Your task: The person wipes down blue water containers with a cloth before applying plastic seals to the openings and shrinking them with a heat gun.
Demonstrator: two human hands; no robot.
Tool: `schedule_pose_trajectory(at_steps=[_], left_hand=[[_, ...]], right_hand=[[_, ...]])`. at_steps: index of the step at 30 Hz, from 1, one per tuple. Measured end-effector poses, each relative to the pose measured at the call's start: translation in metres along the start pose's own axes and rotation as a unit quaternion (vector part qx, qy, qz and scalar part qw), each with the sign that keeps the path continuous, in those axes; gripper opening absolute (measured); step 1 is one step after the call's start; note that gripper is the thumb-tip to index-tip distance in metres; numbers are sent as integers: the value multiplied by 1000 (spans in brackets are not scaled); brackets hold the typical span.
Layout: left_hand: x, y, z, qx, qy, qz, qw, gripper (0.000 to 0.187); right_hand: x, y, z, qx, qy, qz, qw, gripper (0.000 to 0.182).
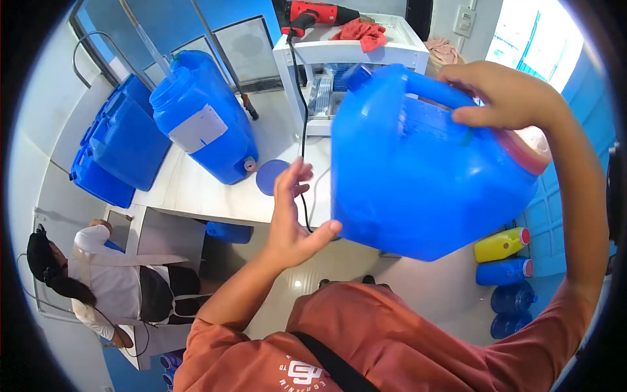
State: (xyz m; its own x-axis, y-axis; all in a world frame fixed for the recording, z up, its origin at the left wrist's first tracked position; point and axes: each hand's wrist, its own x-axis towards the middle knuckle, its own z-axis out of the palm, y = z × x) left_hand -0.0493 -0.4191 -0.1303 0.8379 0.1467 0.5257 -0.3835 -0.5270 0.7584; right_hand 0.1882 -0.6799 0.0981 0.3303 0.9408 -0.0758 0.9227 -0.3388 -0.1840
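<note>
Right hand [503,98] clamped on handle of large blue jug [424,170] held tilted at chest height, left hand [294,215] open, thumb touching its side; rigid, smooth plastic, probably light; handle is best grip.

White counter [196,189] w/ blue jug [202,117], lid [269,176]

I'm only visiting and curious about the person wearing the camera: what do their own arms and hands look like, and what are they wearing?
Both hands are bare: no gloves, rings or watch show on the left hand or the right hand. The forearms are uncovered. A rust-orange sleeve covers the left upper arm, part of a shirt with a white printed logo. A dark strap runs diagonally over it.
</note>
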Motion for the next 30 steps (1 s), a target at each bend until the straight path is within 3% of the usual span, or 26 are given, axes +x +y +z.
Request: schedule_pose_trajectory(at_steps=[2, 3, 4, 6, 8, 9, 13, 16, 18, 20, 24, 27, 29, 30], left_hand=[[2, -6, 17, -2, -2, -19, 1000, 119], [3, -6, 30, 26, -28, 13, 999, 119], [4, -4, 43, 54, -54, 44, 996, 119], [7, 1, 68, 59, -84, 55, 993, 118], [11, 0, 93, 42, -143, 77, 986, 117], [11, -1, 104, -25, -157, 68, 985, 113], [19, -1, 124, -57, -182, 55, 980, 101], [37, -6, 123, -21, -217, 43, 975, 91], [55, -26, 118, 81, -175, 107, 975, 88], [71, -43, 116, 49, -135, -5, 990, 74], [119, -103, 114, 145, -134, -52, 979, 48], [161, -146, 120, 189, -100, -46, 976, 38], [187, -166, 124, 214, -95, -51, 971, 33], [199, -176, 127, 239, -87, -63, 965, 29]], right_hand=[[-19, -10, -5, -42, 1, 55, 998, 37], [-27, -17, -7, -41, 11, 78, 996, 38], [-32, -9, -2, -41, 9, 78, 996, 38], [-45, 17, 15, -144, 110, 44, 982, 35], [-51, 18, 27, -146, 150, 26, 977, 30], [-52, 20, 32, -145, 169, 39, 974, 28], [-60, 48, 48, -116, 224, 42, 967, 22], [-67, 65, 57, -102, 266, 37, 958, 21], [-72, 78, 59, -92, 283, 39, 954, 21], [-75, 91, 63, -142, 325, 23, 935, 23], [-79, 83, 62, -160, 299, 36, 940, 26], [-77, 75, 61, -107, 286, 96, 947, 35], [-79, 78, 67, -112, 316, 100, 937, 58], [-82, 73, 70, -115, 318, 111, 934, 58]])
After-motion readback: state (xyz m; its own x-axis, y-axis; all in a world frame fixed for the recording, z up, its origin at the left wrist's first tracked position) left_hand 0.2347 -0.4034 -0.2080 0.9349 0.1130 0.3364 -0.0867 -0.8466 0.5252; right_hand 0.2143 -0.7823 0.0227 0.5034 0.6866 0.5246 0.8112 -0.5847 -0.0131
